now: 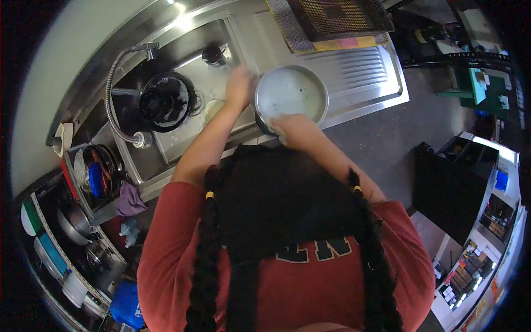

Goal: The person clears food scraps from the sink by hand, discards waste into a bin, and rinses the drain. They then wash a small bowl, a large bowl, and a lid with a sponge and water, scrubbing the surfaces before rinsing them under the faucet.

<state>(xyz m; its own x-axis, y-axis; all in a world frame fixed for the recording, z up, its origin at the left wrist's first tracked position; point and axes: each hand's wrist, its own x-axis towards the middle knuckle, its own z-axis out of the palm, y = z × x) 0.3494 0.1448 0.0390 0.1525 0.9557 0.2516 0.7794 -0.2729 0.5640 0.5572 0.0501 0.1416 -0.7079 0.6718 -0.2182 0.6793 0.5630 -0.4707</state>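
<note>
A round metal pot (290,94) with cloudy, whitish liquid stands on the sink's right side, by the drainboard. My left hand (240,87) is just left of its rim, over the basin; motion blur hides how its fingers are held. At the pot's near rim is my right hand (294,130), its fingers bent and closed around something pale and foamy that I cannot make out. Inside the steel basin (191,130), a black pan (165,102) holds dark parts and suds. A small dark item (213,56) lies behind, near the basin's back corner.
The flexible tap (113,91) arches over the basin's left side. A patterned mat (287,27) under a dark mesh tray (337,19) lies at the back of the ridged drainboard (359,66). A purple cloth (130,199) hangs at the left, near shelves of cookware.
</note>
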